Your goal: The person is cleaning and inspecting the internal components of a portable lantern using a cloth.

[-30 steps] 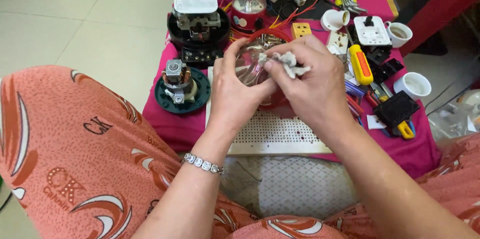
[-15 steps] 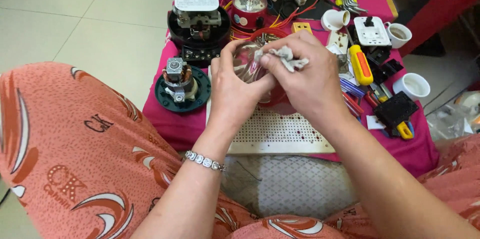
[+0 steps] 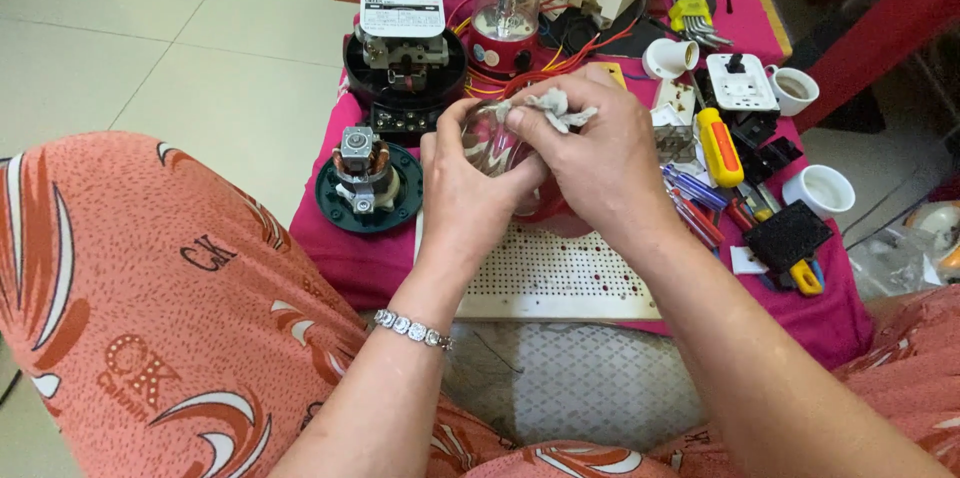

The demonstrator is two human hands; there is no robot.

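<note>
My right hand (image 3: 600, 153) has slid the rag (image 3: 555, 110) up the glass (image 3: 495, 143), pinching it. My left hand (image 3: 470, 188) stays wrapped around the glass, hiding it; a motor (image 3: 365, 178) and screwdriver (image 3: 718, 146) flank them.

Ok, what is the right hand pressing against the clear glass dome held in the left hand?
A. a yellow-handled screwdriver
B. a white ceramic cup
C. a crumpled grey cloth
C: the right hand pinches a crumpled grey cloth on the clear glass dome gripped by the left hand.

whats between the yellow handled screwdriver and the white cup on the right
In the head view, black plastic parts lie on the pink cloth between the yellow-handled screwdriver and the white cup.
</note>
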